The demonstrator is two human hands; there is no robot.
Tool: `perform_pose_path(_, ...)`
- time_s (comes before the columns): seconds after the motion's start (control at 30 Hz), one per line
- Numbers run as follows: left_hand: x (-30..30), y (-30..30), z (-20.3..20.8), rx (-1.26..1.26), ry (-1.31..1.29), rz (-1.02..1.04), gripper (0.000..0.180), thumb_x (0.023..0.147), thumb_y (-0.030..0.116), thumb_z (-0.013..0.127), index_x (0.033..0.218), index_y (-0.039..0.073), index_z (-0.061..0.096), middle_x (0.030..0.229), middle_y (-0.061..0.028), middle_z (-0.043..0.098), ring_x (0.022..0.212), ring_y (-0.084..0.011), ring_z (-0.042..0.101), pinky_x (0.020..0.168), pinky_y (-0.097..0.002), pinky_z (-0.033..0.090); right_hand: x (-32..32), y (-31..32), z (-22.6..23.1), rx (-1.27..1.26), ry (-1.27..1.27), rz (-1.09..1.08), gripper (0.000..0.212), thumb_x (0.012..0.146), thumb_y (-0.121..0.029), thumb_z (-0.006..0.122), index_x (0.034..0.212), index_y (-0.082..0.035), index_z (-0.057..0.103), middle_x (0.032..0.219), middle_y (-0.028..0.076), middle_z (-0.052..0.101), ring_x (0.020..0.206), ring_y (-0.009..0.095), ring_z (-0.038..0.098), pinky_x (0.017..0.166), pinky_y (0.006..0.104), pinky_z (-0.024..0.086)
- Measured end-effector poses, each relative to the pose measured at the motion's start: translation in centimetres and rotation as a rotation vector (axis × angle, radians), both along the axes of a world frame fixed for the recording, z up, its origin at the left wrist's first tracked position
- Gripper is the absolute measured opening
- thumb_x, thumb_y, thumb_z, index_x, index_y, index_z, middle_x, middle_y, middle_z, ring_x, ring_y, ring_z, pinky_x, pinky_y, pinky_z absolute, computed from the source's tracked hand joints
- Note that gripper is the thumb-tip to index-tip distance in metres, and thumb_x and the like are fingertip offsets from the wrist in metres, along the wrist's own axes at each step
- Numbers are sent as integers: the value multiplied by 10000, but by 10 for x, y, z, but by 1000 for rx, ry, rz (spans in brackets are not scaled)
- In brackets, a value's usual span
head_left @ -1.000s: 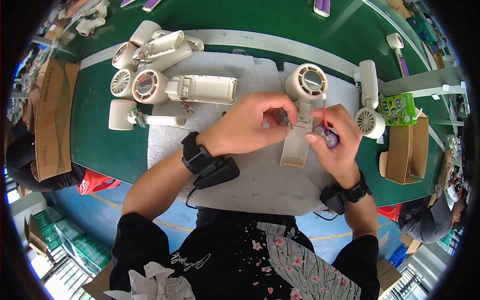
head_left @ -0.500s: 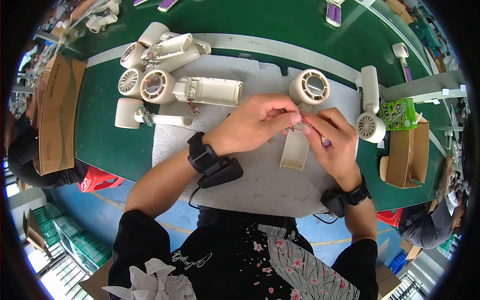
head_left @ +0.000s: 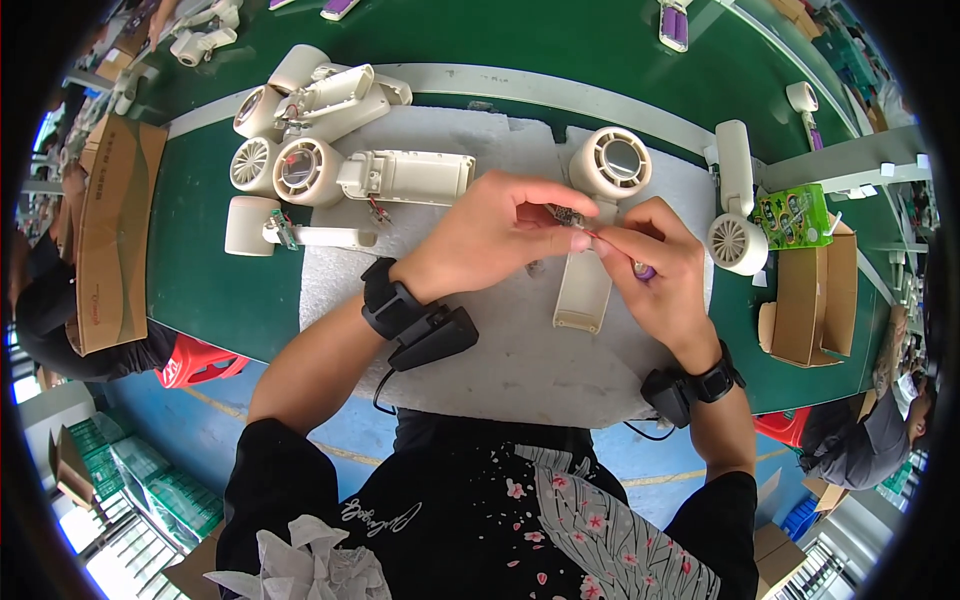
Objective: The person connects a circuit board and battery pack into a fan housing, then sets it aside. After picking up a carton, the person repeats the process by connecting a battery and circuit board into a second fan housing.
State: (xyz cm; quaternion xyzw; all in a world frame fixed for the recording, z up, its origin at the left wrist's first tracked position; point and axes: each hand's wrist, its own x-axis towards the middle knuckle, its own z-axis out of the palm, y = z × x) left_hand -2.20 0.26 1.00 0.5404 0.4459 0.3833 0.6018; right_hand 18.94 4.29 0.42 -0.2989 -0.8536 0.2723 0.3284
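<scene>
At the left end of the green table (head_left: 215, 310) stands a tall brown cardboard box (head_left: 118, 240). To its right, a cream plastic fan with a drum-shaped head (head_left: 250, 226) lies over the left edge of the pale grey foam sheet (head_left: 450, 370), and a little green circuit board (head_left: 284, 229) sticks up from it. A pile of cream plastic fan parts (head_left: 340, 95) lies at the far left corner of the foam. Just nearer to me is a hollow cream plastic handle (head_left: 415, 178).

My left hand (head_left: 490, 235) is over the middle of the foam. Its thumb and fingers pinch a small greyish circuit board (head_left: 568, 215). A thin red wire (head_left: 591, 234) shows at my fingertips. My hands are close together, but I can't tell if they touch.

Under them, a long cream plastic tray-shaped handle (head_left: 583, 290) points to the near edge of the foam. Its round cream fan head (head_left: 610, 163) sits by the far edge. My right hand (head_left: 668, 290) curls around a shiny purple battery (head_left: 643, 270), mostly hidden in my fingers.

Past the right edge of the foam lies a white plastic fan with a slotted round head (head_left: 738, 245). Beside it are a bright green packet (head_left: 793, 217) and an open brown carton (head_left: 815, 300), near the table's right edge.
</scene>
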Motion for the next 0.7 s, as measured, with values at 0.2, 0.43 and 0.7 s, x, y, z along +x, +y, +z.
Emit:
perform_pose_path(0.2,-2,0,-1,-66,1,1,399,830,-11,697,1216,3,597,1119,-50,640,975,-95,605,858,-247,505,1,-3,2,41,-16,11,109,785,-23,729,894,-25,716,803,56,545,602,139,533,520,254,420)
perform_pose_path(0.43,-2,0,-2,-42,-60,19,431,826,-37,684,1240,14,575,1125,-53,631,981,-100,605,865,-253,506,1,-5,2,86,-71,0,116,779,-17,731,893,-28,716,802,57,554,580,147,547,501,264,430)
perform_pose_path(0.7,-1,0,-3,-18,-127,84,338,798,-39,701,1119,18,610,991,-46,656,890,-90,625,780,-235,514,1,-5,0,115,-65,2,131,768,-6,733,897,-28,717,804,60,556,581,153,551,501,267,433)
